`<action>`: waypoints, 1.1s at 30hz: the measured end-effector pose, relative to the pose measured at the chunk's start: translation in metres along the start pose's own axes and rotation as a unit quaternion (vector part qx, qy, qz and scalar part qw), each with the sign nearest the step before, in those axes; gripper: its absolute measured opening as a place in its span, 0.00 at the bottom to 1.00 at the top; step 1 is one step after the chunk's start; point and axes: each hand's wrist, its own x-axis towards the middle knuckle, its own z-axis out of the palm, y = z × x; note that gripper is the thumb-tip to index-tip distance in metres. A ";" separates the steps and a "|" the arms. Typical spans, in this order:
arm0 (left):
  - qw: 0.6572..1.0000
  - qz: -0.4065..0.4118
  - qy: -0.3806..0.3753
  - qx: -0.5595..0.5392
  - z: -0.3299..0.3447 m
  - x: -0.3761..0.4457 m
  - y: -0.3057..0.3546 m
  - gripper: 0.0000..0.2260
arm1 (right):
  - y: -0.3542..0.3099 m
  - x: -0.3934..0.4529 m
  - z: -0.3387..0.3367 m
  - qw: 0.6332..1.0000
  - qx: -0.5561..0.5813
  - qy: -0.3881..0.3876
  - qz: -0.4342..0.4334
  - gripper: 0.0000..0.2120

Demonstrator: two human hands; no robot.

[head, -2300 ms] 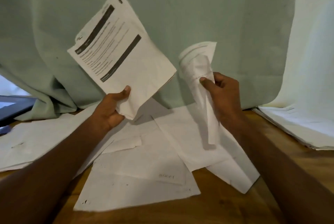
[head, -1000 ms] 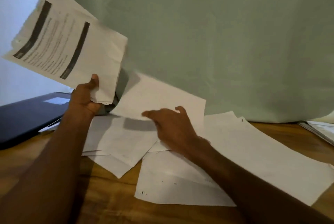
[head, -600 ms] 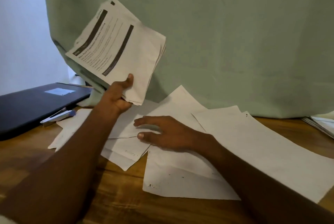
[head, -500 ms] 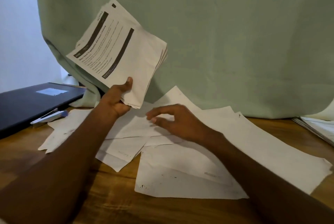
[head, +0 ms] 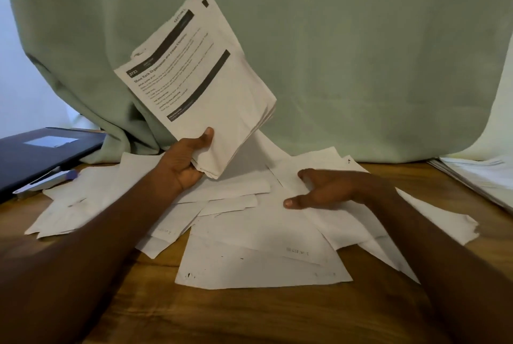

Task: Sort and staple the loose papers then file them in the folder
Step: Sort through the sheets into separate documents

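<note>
Head cam: left hand [head: 181, 170] gripped the sorted stack [head: 205, 85] at 11 o'clock; right hand [head: 330, 191], sheet dropped, hovered open over loose papers [head: 263, 255] — next pick pending.

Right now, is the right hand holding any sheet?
No, the right hand hovers open, fingers relaxed, over the loose papers; only the left hand holds a stack.

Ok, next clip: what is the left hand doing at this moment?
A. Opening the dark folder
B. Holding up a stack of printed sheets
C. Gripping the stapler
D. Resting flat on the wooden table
B: the left hand grips the lower corner of a stack of printed sheets raised above the loose papers, while the right hand is open over them.
</note>
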 end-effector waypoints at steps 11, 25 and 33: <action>1.000 -0.011 0.017 0.015 0.008 -0.011 -0.003 0.12 | 0.000 0.010 0.004 0.979 0.046 0.196 -0.011 0.13; 0.997 0.015 -0.074 0.023 0.007 -0.011 0.004 0.15 | 0.034 -0.042 -0.067 0.619 0.673 0.320 -0.246 0.20; 0.995 0.018 -0.101 -0.005 0.008 -0.009 0.004 0.12 | 0.038 -0.036 -0.051 0.539 0.762 0.215 -0.287 0.21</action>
